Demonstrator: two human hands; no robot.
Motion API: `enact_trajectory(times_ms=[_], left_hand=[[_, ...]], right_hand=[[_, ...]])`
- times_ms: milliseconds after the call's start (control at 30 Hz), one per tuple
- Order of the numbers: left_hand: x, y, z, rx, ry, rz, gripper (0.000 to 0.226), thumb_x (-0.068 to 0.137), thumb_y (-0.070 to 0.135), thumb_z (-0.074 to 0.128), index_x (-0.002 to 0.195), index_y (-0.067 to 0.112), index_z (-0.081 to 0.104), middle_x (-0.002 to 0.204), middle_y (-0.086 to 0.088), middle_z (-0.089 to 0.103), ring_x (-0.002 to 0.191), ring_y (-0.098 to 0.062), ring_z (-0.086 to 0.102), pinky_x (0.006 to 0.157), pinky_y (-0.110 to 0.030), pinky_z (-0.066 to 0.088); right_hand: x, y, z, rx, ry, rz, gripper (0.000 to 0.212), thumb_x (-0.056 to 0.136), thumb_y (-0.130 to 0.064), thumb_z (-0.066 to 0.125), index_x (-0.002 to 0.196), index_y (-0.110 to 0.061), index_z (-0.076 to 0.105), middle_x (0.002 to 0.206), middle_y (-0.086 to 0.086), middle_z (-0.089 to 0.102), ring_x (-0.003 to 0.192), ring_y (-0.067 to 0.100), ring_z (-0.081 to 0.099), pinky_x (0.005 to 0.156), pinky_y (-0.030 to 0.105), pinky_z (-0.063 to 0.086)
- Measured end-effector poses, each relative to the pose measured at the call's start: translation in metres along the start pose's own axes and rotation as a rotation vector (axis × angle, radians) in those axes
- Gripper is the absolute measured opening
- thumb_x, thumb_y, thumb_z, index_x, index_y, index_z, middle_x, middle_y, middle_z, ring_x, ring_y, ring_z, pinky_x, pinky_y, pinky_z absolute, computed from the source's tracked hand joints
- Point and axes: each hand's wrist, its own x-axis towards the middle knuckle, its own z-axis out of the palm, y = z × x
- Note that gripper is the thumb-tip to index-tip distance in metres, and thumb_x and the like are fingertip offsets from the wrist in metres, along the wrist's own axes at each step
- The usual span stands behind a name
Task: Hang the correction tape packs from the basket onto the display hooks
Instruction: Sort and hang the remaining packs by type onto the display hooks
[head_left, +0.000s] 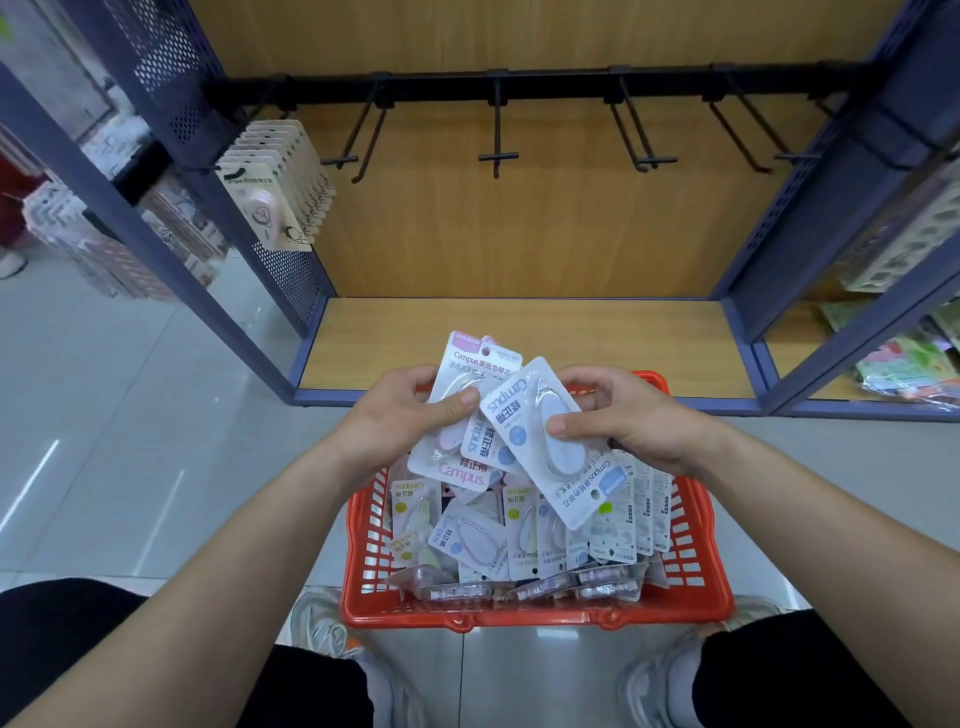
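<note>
Little was done: most display hooks hung bare, and the red basket lay heaped with correction tape packs. Above it, the left hand gripped several packs and the right hand pinched a blue pack.

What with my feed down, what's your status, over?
Left hand holds a stack of packs, right hand pinches a blue pack. Both above the red basket. Bare hooks ahead, nothing blocking.
</note>
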Motion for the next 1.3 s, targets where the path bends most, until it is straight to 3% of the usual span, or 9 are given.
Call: enact_trajectory(times_ms=[167, 300, 533, 767, 867, 1000, 1100, 1167, 1300], left_hand=[[0.004, 0.001, 0.001, 0.07, -0.016, 0.007, 0.051, 0.076, 0.037, 0.077, 0.12, 0.014, 0.069, 0.105, -0.005, 0.079, 0.093, -0.025, 0.078, 0.082, -0.039, 0.061], [0.007, -0.001, 0.004, 0.038, -0.022, -0.03, 0.033, 0.088, 0.027, 0.077, 0.118, 0.013, 0.07, 0.104, -0.008, 0.079, 0.094, -0.028, 0.077, 0.083, -0.039, 0.059], [0.011, -0.005, 0.002, 0.004, -0.01, -0.08, 0.046, 0.084, 0.017, 0.081, 0.127, 0.012, 0.063, 0.106, -0.009, 0.079, 0.093, -0.031, 0.077, 0.082, -0.042, 0.059], [0.003, -0.008, 0.011, 0.024, -0.004, -0.06, 0.052, 0.081, 0.007, 0.084, 0.127, 0.014, 0.062, 0.107, -0.005, 0.079, 0.089, -0.023, 0.078, 0.073, -0.034, 0.063], [0.004, -0.015, 0.014, 0.05, 0.01, -0.038, 0.051, 0.078, 0.013, 0.087, 0.123, 0.021, 0.064, 0.11, -0.004, 0.078, 0.095, -0.025, 0.077, 0.089, -0.048, 0.061], [0.004, -0.019, 0.021, 0.064, 0.03, -0.01, 0.056, 0.075, 0.017, 0.091, 0.123, 0.024, 0.064, 0.111, 0.0, 0.078, 0.099, -0.022, 0.076, 0.092, -0.05, 0.06], [0.004, -0.022, 0.024, 0.057, 0.007, -0.013, 0.054, 0.076, 0.015, 0.09, 0.123, 0.023, 0.064, 0.111, 0.0, 0.078, 0.101, -0.021, 0.076, 0.094, -0.05, 0.058], [0.003, -0.022, 0.022, 0.046, 0.001, -0.026, 0.05, 0.08, 0.013, 0.086, 0.124, 0.022, 0.063, 0.11, -0.001, 0.078, 0.101, -0.023, 0.076, 0.093, -0.049, 0.059], [0.003, -0.018, 0.009, 0.044, 0.011, -0.03, 0.045, 0.087, 0.008, 0.079, 0.128, 0.016, 0.063, 0.11, -0.004, 0.078, 0.097, -0.023, 0.077, 0.075, -0.033, 0.062]], right_hand=[[0.003, -0.003, 0.003, -0.062, -0.006, 0.022, 0.044, 0.071, -0.011, 0.083, 0.113, -0.01, 0.07, 0.106, 0.017, 0.077, 0.088, 0.026, 0.075, 0.066, 0.032, 0.061], [0.006, -0.001, 0.002, -0.051, 0.072, 0.01, 0.037, 0.074, -0.006, 0.084, 0.108, -0.01, 0.069, 0.093, 0.012, 0.079, 0.076, 0.021, 0.074, 0.063, 0.029, 0.06], [0.01, 0.003, 0.0, -0.032, 0.261, -0.055, 0.059, 0.051, -0.023, 0.092, 0.106, -0.016, 0.07, 0.094, 0.003, 0.073, 0.07, 0.015, 0.069, 0.06, 0.027, 0.055], [0.014, 0.01, 0.0, -0.004, 0.494, -0.12, 0.083, 0.038, -0.044, 0.098, 0.114, -0.027, 0.069, 0.11, 0.007, 0.07, 0.087, 0.017, 0.068, 0.08, 0.038, 0.059], [0.012, 0.006, 0.0, -0.014, 0.479, -0.067, 0.08, 0.042, -0.044, 0.094, 0.113, -0.019, 0.069, 0.1, 0.003, 0.077, 0.087, 0.018, 0.073, 0.076, 0.032, 0.061], [0.01, 0.006, 0.001, -0.091, 0.407, 0.061, 0.061, 0.059, -0.054, 0.088, 0.104, -0.015, 0.072, 0.085, -0.001, 0.079, 0.073, 0.015, 0.073, 0.058, 0.029, 0.056], [0.011, 0.01, 0.003, -0.139, 0.422, 0.053, 0.087, 0.046, -0.071, 0.087, 0.114, -0.02, 0.067, 0.1, 0.001, 0.078, 0.082, 0.016, 0.075, 0.067, 0.034, 0.059], [0.009, 0.01, 0.003, -0.099, 0.429, 0.021, 0.093, 0.043, -0.068, 0.089, 0.12, -0.024, 0.063, 0.107, 0.004, 0.077, 0.088, 0.019, 0.076, 0.078, 0.039, 0.062], [0.001, 0.003, -0.003, -0.06, 0.391, 0.002, 0.08, 0.056, -0.04, 0.095, 0.127, -0.027, 0.061, 0.113, 0.009, 0.071, 0.076, 0.018, 0.076, 0.057, 0.033, 0.06]])
